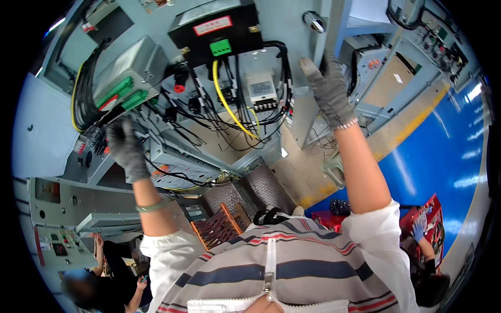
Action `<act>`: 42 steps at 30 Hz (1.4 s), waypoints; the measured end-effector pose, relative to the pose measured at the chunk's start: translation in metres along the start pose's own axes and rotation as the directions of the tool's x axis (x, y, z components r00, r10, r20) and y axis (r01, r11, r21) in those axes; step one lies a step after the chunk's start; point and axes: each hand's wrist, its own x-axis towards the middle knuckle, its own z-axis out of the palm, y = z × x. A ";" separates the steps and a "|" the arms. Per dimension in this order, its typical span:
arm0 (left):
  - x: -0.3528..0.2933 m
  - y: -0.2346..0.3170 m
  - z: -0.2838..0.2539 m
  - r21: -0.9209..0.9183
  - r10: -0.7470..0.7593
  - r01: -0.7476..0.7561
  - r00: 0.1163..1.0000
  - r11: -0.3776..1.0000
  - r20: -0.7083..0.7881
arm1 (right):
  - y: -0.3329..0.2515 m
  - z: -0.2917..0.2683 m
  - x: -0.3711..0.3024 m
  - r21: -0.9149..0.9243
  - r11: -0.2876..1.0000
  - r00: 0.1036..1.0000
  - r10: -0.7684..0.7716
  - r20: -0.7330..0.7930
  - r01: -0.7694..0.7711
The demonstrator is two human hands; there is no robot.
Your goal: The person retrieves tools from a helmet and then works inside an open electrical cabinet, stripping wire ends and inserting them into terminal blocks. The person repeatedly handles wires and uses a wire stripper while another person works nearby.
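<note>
Telling either grip is impossible: left hand (128, 152) beside dark wires (88, 96), right hand (332, 93) beside grey upright (322, 43).

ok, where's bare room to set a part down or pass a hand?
Set down: blue floor between yellow stripe and the red bag at lower right. Hand: likely the bare panel strip between black cable loop and right hand. Crowded: black cable tangle around yellow wire, below black box; also by left hand, beneath green connectors.
</note>
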 end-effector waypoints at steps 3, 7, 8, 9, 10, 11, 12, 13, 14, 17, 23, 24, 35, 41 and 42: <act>-0.054 0.021 0.020 -0.126 0.052 -0.046 0.998 0.991 0.041 | -0.017 0.000 -0.007 0.014 1.000 1.000 -0.007 -0.031 0.008; -0.080 0.075 0.040 0.021 0.291 -0.299 0.940 0.954 0.178 | -0.048 0.014 -0.032 -0.420 0.876 0.866 -0.386 -0.319 0.236; -0.075 0.069 0.048 -0.111 0.275 -0.262 0.953 0.959 0.124 | -0.060 0.020 -0.039 -0.372 0.866 0.877 -0.430 -0.213 0.334; -0.072 0.074 0.061 -0.189 0.224 -0.201 0.969 0.961 0.106 | -0.069 0.025 -0.047 -0.336 0.843 0.872 -0.478 -0.107 0.421; -0.068 0.085 0.063 -0.247 0.172 -0.146 0.981 0.958 0.088 | -0.082 0.035 -0.050 -0.269 0.822 0.853 -0.521 -0.003 0.501; -0.065 0.089 0.062 -0.171 0.125 -0.103 0.985 0.980 0.122 | -0.095 0.050 -0.049 -0.341 0.751 0.802 -0.597 0.018 0.566; -0.063 0.095 0.063 -0.112 0.076 -0.060 0.986 0.992 0.151 | -0.111 0.062 -0.045 -0.424 0.657 0.740 -0.671 0.047 0.623; -0.063 0.106 0.059 -0.062 -0.022 0.035 0.982 0.998 0.188 | -0.127 0.072 -0.039 -0.432 0.565 0.658 -0.747 0.093 0.703; -0.062 0.094 0.062 0.016 0.061 -0.064 0.987 0.998 0.150 | -0.140 0.084 -0.032 -0.433 0.465 0.567 -0.812 0.139 0.772; -0.052 0.087 0.064 0.033 0.228 -0.234 0.966 0.972 0.122 | -0.168 0.113 -0.010 -0.568 0.213 0.511 -0.740 0.438 0.795; -0.044 0.061 0.072 -0.046 0.139 -0.133 0.977 0.990 0.160 | -0.168 0.174 0.008 -0.716 -0.087 0.608 -0.463 0.645 0.693; -0.042 0.052 0.077 -0.079 0.173 -0.162 0.972 0.984 0.162 | -0.169 0.178 0.006 -0.727 -0.106 0.608 -0.475 0.637 0.678; 0.000 -0.037 0.143 -0.127 -0.012 0.045 0.969 0.991 0.247 | -0.166 0.122 0.033 -0.504 -0.058 0.466 -0.302 0.832 0.862; 0.001 0.058 0.125 0.607 -0.005 -0.536 0.747 0.587 0.665 | -0.162 0.089 0.024 -0.507 -0.062 0.477 -0.257 0.840 0.860; -0.007 0.086 0.130 0.662 -0.229 -0.465 0.689 0.588 0.687 | -0.157 0.080 0.021 -0.507 -0.086 0.482 -0.214 0.850 0.857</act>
